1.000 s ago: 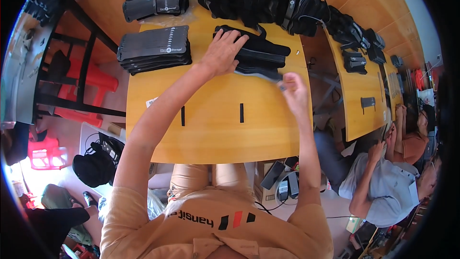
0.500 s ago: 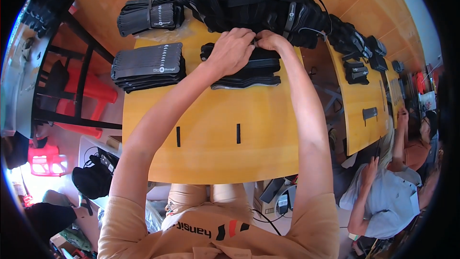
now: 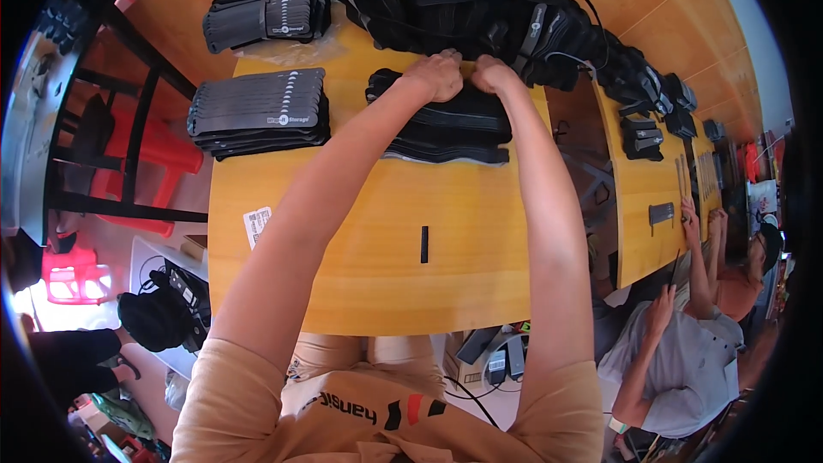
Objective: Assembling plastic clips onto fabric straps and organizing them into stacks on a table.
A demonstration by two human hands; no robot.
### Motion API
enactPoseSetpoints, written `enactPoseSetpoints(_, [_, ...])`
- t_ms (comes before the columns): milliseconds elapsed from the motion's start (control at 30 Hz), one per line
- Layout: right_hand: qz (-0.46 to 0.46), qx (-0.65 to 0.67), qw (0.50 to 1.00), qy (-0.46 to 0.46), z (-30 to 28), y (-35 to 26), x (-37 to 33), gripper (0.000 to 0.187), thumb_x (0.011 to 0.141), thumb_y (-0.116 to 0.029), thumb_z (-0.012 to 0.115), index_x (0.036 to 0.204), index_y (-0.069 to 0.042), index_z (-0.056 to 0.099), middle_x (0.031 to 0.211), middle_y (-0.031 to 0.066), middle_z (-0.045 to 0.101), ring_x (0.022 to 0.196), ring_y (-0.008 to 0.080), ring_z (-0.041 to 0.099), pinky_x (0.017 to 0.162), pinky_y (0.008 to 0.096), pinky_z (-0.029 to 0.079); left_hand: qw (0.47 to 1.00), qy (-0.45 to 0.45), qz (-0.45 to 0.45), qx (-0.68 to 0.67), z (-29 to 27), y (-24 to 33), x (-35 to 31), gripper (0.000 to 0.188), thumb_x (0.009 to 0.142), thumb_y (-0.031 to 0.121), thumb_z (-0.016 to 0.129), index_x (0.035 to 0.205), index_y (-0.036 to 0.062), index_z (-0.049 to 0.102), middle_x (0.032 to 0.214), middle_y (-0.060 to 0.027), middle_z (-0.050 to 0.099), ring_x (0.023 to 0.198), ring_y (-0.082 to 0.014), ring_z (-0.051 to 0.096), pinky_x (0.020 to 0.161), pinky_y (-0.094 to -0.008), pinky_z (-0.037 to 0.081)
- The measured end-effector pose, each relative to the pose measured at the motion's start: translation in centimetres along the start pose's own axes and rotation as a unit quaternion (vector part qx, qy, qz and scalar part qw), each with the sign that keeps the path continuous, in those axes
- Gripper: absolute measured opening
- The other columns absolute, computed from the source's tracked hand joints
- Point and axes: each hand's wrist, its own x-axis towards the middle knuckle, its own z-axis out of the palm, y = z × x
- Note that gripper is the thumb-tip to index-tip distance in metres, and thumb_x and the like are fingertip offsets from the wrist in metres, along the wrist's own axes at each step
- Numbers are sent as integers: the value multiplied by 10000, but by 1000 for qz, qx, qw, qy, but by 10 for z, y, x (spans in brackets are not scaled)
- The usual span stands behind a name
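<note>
Stacked black straps (image 3: 454, 139) lie across the far middle of the table, in several layers. At the far side of this stack, my left hand (image 3: 437, 75) has its fingers curled down on the straps. Just to its right, my right hand (image 3: 495, 75) also bends its fingers over the straps, thumb side toward the left hand. The fingertips of both are partly hidden. A short black strip (image 3: 424, 244) lies alone on the table nearer to me. Left of my hands sits a neat pile of grey-black straps (image 3: 257, 105) with white print.
Behind my hands rises a big heap of black straps (image 3: 463, 24). A banded grey bundle (image 3: 261, 17) lies at the far left. A white label (image 3: 256, 225) is by my left forearm. Right of my wooden table (image 3: 369, 291), people work at another table (image 3: 639, 244).
My hands have drawn slightly apart, the left one turning and its fingers curling. The view has shifted; a white label now shows, and one black strip has gone from sight near my left forearm.
</note>
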Motion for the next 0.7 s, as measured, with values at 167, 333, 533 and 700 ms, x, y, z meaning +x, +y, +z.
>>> enactPoseSetpoints(167, [-73,20,997,26,8,39,-32,347,746,-237,629,1027,-36,656,984,193,650,900,297,646,764,379,519,995,94,-2,44,12,-9,4,451,857,199,385,1259,18,480,1270,-197,497,1184,-333,463,1008,-385,365])
enactPoseSetpoints(333, [0,179,984,-17,-3,58,-72,304,795,-300,606,969,-62,677,796,173,659,729,292,670,596,384,535,990,132,53,18,-24,25,-25,314,856,198,471,1091,34,600,1031,-168,624,976,-342,579,858,-400,455])
enactPoseSetpoints(533, [-151,158,973,72,-36,27,-98,757,697,-528,691,1220,-6,527,1090,223,608,1057,305,570,896,371,440,913,352,17,-207,-25,43,-117,177,830,157,568,914,8,613,818,-165,623,788,-301,621,713,-374,479])
enactPoseSetpoints(700, [-184,53,976,-107,-15,3,-115,1044,550,-461,802,1350,19,333,1313,242,444,1228,299,439,1020,351,344,816,223,-237,-478,29,32,-177,425,873,282,588,1156,-21,494,1044,-130,593,972,-242,587,801,-355,482])
